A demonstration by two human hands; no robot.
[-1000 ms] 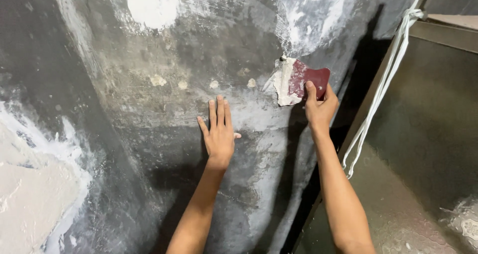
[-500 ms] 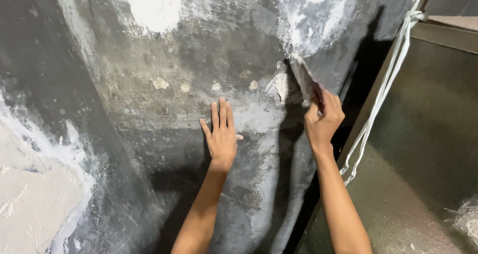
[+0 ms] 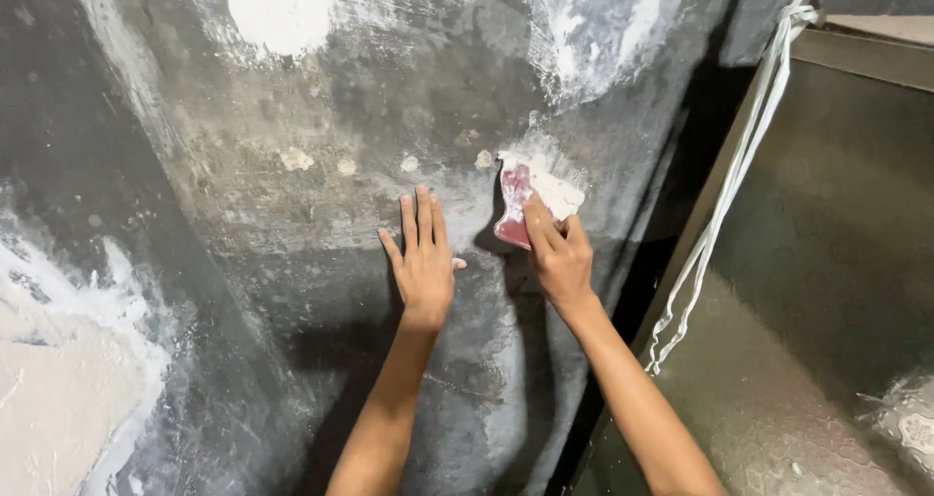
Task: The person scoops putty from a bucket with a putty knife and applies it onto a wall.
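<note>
Gripping a red scraper (image 3: 514, 207) loaded with white putty (image 3: 556, 193), the right hand (image 3: 558, 255) presses its blade against the dark grey wall (image 3: 292, 263). Just beside it, the left hand (image 3: 424, 259) lies flat on the wall, fingers straight and close together, holding nothing. A white cord (image 3: 725, 204) hangs along the corner to the right.
</note>
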